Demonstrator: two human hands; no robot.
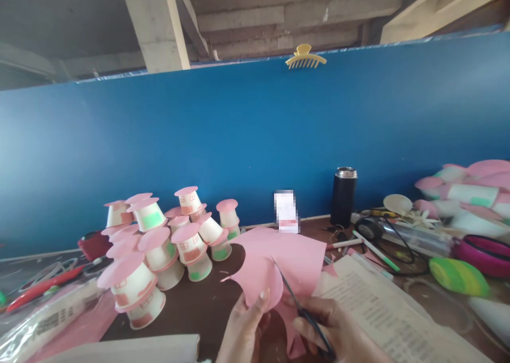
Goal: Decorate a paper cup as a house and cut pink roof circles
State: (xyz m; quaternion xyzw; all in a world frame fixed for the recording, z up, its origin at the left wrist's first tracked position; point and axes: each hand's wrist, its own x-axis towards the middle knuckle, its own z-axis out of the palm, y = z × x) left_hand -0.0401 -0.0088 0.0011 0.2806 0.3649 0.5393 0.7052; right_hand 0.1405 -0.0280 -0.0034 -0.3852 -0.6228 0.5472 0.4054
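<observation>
My left hand pinches the lower edge of a pink foam sheet that lies over the brown table. My right hand is closed on a pair of dark scissors, whose blades point up and left into the sheet along a curved cut. A rounded pink piece hangs by my left thumb. Both hands sit at the bottom middle of the view.
A pile of paper-cup houses with pink roofs stands at the left. A black flask stands by the blue wall. Printed paper lies at right, with pens, tape, a green-yellow object and more pink pieces.
</observation>
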